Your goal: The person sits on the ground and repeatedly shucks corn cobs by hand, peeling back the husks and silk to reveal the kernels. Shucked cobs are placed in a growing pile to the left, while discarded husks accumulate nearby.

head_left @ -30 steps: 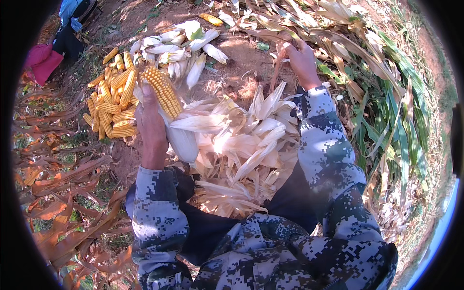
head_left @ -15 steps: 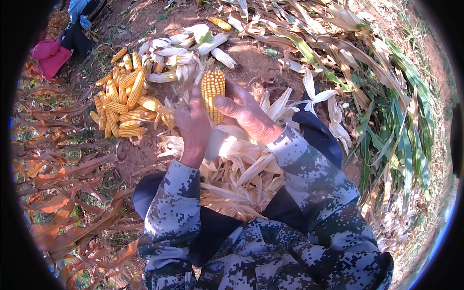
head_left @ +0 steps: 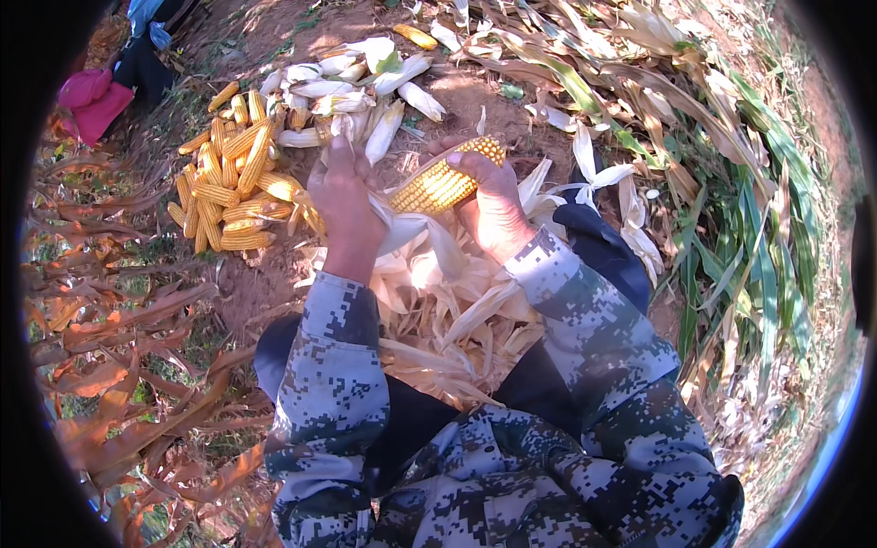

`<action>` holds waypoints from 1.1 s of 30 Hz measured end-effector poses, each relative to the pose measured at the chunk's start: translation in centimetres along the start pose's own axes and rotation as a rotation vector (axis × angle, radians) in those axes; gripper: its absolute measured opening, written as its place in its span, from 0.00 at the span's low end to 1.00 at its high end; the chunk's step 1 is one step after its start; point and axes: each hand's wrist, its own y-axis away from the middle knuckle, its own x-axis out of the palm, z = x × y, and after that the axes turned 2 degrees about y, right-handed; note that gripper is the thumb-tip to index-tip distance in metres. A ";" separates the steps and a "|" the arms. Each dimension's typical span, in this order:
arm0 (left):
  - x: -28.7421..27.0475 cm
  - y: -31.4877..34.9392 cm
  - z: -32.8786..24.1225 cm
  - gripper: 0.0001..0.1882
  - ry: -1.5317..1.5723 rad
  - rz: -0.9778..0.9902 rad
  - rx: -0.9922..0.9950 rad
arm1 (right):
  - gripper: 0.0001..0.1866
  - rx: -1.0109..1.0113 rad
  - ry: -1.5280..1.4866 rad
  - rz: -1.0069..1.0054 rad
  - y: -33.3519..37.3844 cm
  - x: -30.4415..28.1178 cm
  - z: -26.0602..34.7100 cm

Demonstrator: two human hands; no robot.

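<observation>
A yellow ear of corn (head_left: pixel 437 189) lies tilted across the middle, its tip up to the right and its kernels bare. My right hand (head_left: pixel 498 208) is wrapped round the tip half, thumb on top. At the ear's base my left hand (head_left: pixel 349 212) is closed, gripping pale corn husk (head_left: pixel 402 230) that hangs down between the hands. The left fingertips are partly hidden. Beneath both hands, loose dry husks (head_left: pixel 438 320) are heaped between my legs.
Bare yellow ears (head_left: pixel 224 187) form a pile on the left, beside unhusked ears (head_left: pixel 333 89) in pale husks. One bare ear (head_left: pixel 416 36) lies farther off. Cut corn stalks (head_left: pixel 731 183) cover the right side. Another person (head_left: pixel 96 100) is at the far left.
The ear has swung from upright to leaning right, with my right hand now closed round its tip half. My left hand has moved slightly left, and the husk stretches between them.
</observation>
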 end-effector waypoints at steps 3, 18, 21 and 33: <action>0.6 1.1 -1.3 0.17 0.061 0.100 -0.076 | 0.10 0.072 -0.089 -0.101 -1.2 -0.7 1.0; -3.4 5.9 -5.5 0.26 -1.034 0.656 -0.235 | 0.08 -0.046 0.192 -0.137 -4.6 -3.8 7.3; -3.7 5.6 -5.4 0.32 -1.123 0.645 0.177 | 0.13 -0.152 0.520 -0.172 -3.0 -2.9 6.2; -1.8 7.1 2.3 0.35 -0.941 0.475 0.101 | 0.23 0.111 0.338 0.057 0.2 1.1 0.4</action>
